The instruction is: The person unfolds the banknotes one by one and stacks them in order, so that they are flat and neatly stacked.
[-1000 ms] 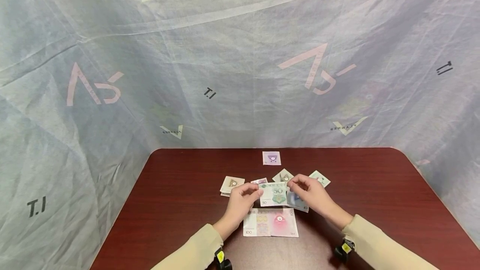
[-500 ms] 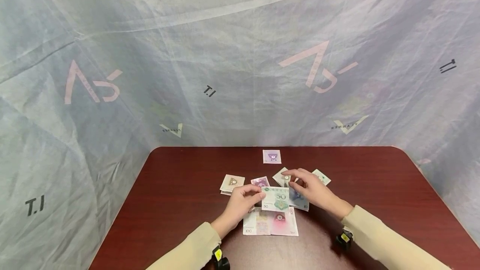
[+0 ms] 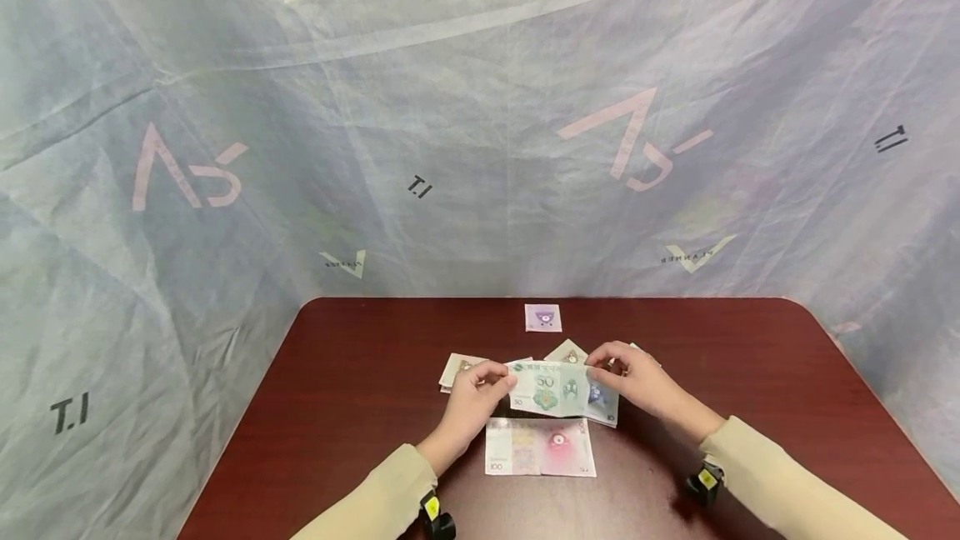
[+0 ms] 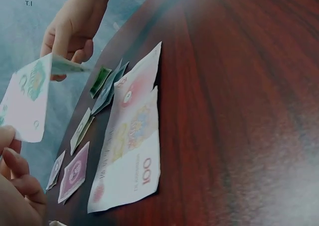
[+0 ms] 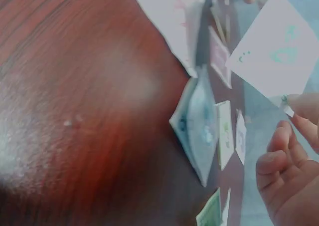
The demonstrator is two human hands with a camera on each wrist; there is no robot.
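A green 50 banknote (image 3: 545, 390) is held up over the table between the two hands, unfolded with a crease across it. At its left edge my left hand (image 3: 467, 411) pinches it between thumb and fingers. My right hand (image 3: 637, 377) pinches its right end; the right wrist view shows thumb and finger on a corner of the banknote (image 5: 279, 51). Just below lies a pinkish-red 100 banknote (image 3: 536, 450), flat with a fold line. A folded blue 10 banknote (image 3: 606, 408) lies under the right hand, partly covered by the green one.
Several folded banknotes lie behind the hands: a brownish one (image 3: 457, 367), a beige one (image 3: 564, 351) and a light purple one (image 3: 543, 318) farthest back. The left wrist view also shows a pink-purple banknote (image 4: 75, 173) and a green one (image 4: 100, 81). Fabric hangs behind the dark red table (image 3: 337, 440).
The green 50 banknote has gone from folded to spread wider. My right hand, loose from it half a second ago, has shifted right and grips its right end. The left hand keeps its hold.
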